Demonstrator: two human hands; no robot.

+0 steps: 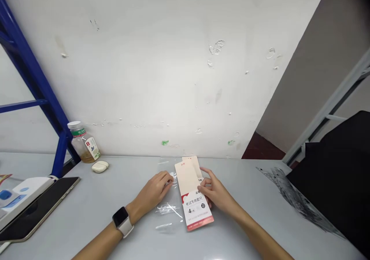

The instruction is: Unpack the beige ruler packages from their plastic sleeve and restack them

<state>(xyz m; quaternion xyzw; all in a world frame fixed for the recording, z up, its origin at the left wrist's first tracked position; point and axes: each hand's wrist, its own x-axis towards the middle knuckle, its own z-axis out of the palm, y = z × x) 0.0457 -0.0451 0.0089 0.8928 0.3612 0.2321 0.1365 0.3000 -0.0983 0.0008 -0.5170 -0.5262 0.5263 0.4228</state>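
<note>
Here on the pale grey desktop, at lower centre, sits a ruler-set card, its red-and-white printed panel reading as an exam ruler set, lying tilted across the frame. The right hand pinches its right edge, thumb on top, with the lower fingers tucked out of sight behind the card. The left hand comes in curled, fingertips just at the card's left edge, over a clear plastic sleeve; whether it's actually gripping, you can't tell from here. A second cream card pokes out from behind at the top, mostly hidden. A smartwatch sits on the left wrist. Upper left, against the wall, a glass jar stands beside a small cream oval case, and a tablet is cut off at the left edge.
</note>
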